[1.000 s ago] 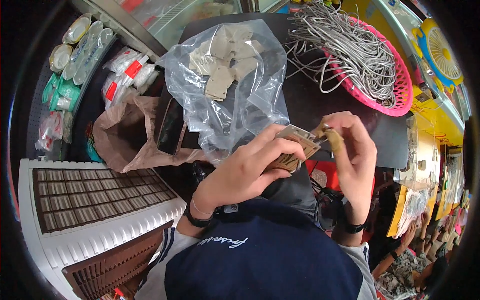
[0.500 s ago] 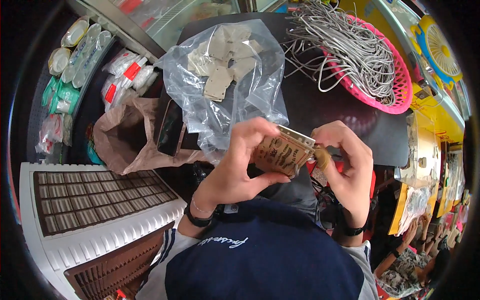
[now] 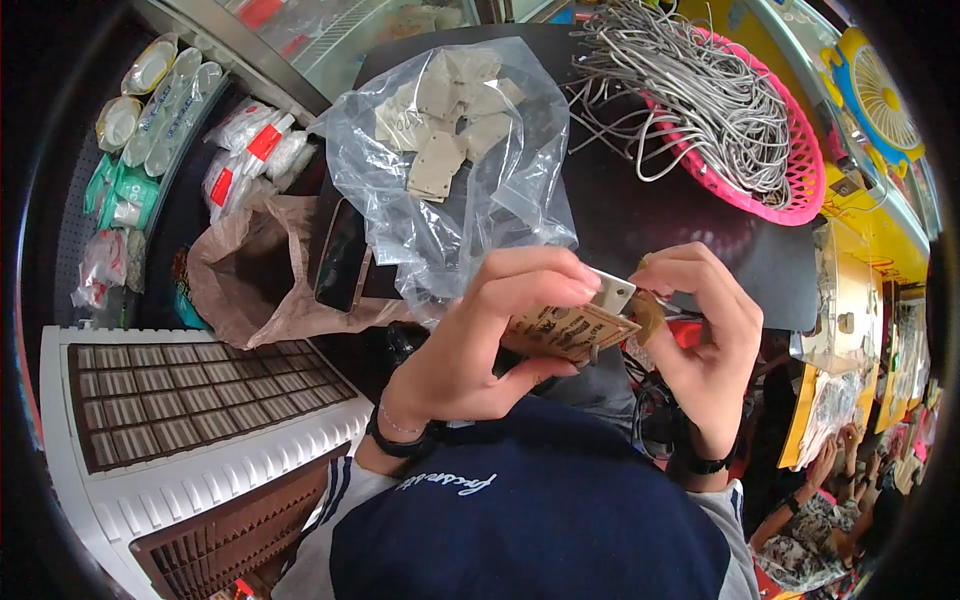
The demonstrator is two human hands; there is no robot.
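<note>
My left hand [image 3: 480, 345] grips a stack of tan printed tags [image 3: 575, 330], fingers over the top edge and thumb beneath. A whitish face with a small hole [image 3: 618, 292] shows at the stack's upper corner. My right hand [image 3: 705, 335] is closed in a pinch at the right end of the stack. At its fingertips is a brownish-yellow piece [image 3: 650, 318], too small to make out. Beyond the hands lies a clear plastic bag [image 3: 535, 200] on the black tabletop [image 3: 640, 225], with several loose grey-tan tags [image 3: 438, 165] in it.
A pink basket [image 3: 800, 190] heaped with grey cords [image 3: 715, 110] stands at the far right. On the left are a phone [image 3: 341, 255], a brown bag [image 3: 225, 250] and a white slatted appliance [image 3: 210, 490]. Other people's hands [image 3: 820, 465] show at the lower right.
The stack has tipped so its printed face shows narrower and its whitish top corner shows more. My left fingers have moved right along the top edge. The right hand has shifted slightly right.
</note>
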